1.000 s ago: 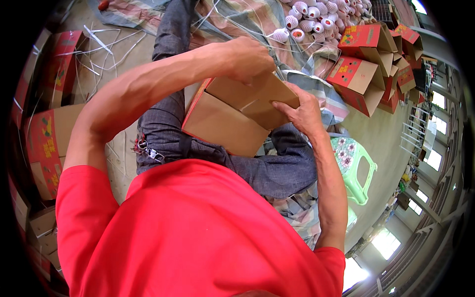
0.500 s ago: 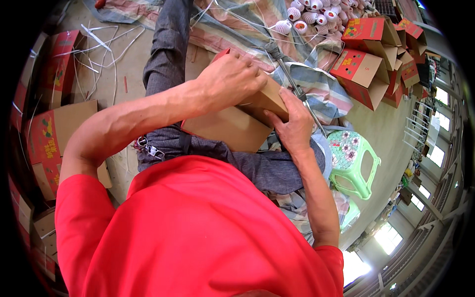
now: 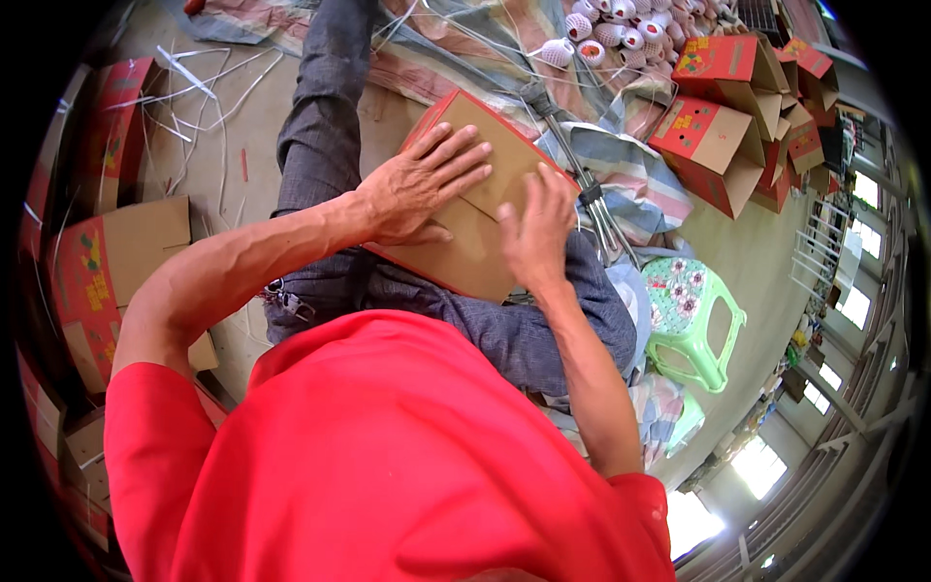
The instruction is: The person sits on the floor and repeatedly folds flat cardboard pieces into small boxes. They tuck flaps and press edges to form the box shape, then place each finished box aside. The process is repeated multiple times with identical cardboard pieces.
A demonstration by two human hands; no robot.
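Both hands lie flat on the cardboard box (image 3: 475,209) that sits on my lap. My left hand (image 3: 412,189) is spread open, palm down, on the brown top panel, fingers (image 3: 464,160) splayed toward the far corner of the box and the thumb resting near the flap seam. My right hand (image 3: 533,233) is also open, palm down, pressing the adjoining flap just beside the left hand; the two hands are close but not touching. Neither hand is closed around anything.

I see the box tilted across my thighs, over the grey trousers (image 3: 330,136). Its upper face is plain brown board, and a red printed edge shows along the far rim and the near left side.

Surroundings, as visible:
- A green plastic stool (image 3: 693,320) with a flowered seat stands to my right, near my right knee and apart from the box.
- A heap of red and brown cartons (image 3: 722,131) lies beyond the stool at upper right.
- Round fruit in white foam netting (image 3: 606,24) lies on a striped cloth (image 3: 635,179) ahead of me.
- Flattened cartons (image 3: 92,267) are stacked on the floor to my left.
- White strapping strips (image 3: 208,82) lie scattered on the floor at upper left.
- My red shirt (image 3: 388,456) fills the lower part of the view.
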